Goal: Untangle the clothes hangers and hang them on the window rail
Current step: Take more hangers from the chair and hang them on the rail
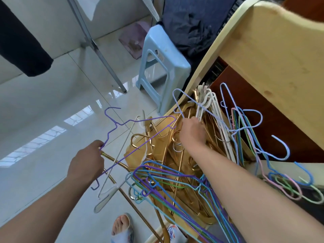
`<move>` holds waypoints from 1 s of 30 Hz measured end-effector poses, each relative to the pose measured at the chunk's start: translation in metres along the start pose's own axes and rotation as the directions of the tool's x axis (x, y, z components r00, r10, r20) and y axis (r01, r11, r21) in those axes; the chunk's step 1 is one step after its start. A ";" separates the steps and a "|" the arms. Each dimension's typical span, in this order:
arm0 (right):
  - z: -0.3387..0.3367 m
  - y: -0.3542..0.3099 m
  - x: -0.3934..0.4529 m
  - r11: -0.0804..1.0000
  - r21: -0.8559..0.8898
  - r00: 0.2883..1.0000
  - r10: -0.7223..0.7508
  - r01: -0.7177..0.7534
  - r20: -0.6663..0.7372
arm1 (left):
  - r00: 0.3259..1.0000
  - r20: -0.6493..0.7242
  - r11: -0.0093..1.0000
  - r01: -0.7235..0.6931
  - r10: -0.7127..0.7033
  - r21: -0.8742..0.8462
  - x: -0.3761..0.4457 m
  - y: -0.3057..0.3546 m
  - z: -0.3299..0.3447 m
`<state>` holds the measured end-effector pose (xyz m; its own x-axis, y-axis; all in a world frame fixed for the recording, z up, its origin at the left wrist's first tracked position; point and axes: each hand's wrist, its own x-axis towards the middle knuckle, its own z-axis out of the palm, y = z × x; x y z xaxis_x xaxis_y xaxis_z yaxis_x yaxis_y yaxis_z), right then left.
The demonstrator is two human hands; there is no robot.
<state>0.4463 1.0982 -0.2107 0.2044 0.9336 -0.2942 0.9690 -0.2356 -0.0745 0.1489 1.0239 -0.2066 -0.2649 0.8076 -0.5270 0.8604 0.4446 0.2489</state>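
Below your head camera, the tangle of hangers (pixel 177 165) lies heaped against the wooden furniture (pixel 273 67): gold hangers underneath, a bundle of blue, green and purple wire hangers draped across the front, and white and pastel ones leaning at the right.

Your left hand (pixel 87 158) is closed around one corner of the purple hanger (pixel 135 135). Held there, away from the heap, the frame is stretched out over the floor (pixel 52 111), so you can see which wires cross it. Its far corner reaches into the gold hangers beside your right hand, and a white hanger (pixel 112 174) and a gold one lie across its lower bar, so it does not look free yet.

Your right hand (pixel 192 132) rests down on the pile with fingers curled into the gold and white hangers. Whether it is pinching one wire or only pressing the heap down cannot be told from this view. Either way, it appears to anchor the pile while the other hand draws outward.

No window rail is identifiable in view, and no hanger has reached it. A pale blue stool (pixel 163 65) stands behind the heap.
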 end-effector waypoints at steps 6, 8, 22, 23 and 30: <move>0.011 -0.019 -0.008 0.980 0.066 0.976 0.180 -0.189 0.122 | 0.999 0.024 0.997 0.032 -0.030 -0.074 0.008 -0.006 0.005; 0.016 -0.023 -0.008 0.932 0.193 0.934 0.258 -0.308 0.245 | 0.999 0.030 0.994 0.040 -0.037 -0.100 -0.004 -0.005 0.003; 0.016 -0.037 0.010 0.494 0.575 0.758 0.409 -0.653 0.509 | 0.881 0.469 0.753 0.351 -0.063 -0.557 -0.107 0.047 -0.009; 0.017 -0.035 0.012 0.459 0.586 0.745 0.406 -0.667 0.529 | 0.871 0.488 0.750 0.365 -0.065 -0.552 -0.108 0.048 -0.005; 0.022 -0.027 0.021 0.342 0.628 0.713 0.387 -0.699 0.584 | 0.849 0.523 0.714 0.417 -0.083 -0.563 -0.100 0.048 0.006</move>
<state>0.4211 1.1179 -0.2355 0.4402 0.4173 -0.7951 0.1016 -0.9029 -0.4177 0.2190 0.9618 -0.1473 -0.0690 0.4457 -0.8925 0.2588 0.8720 0.4155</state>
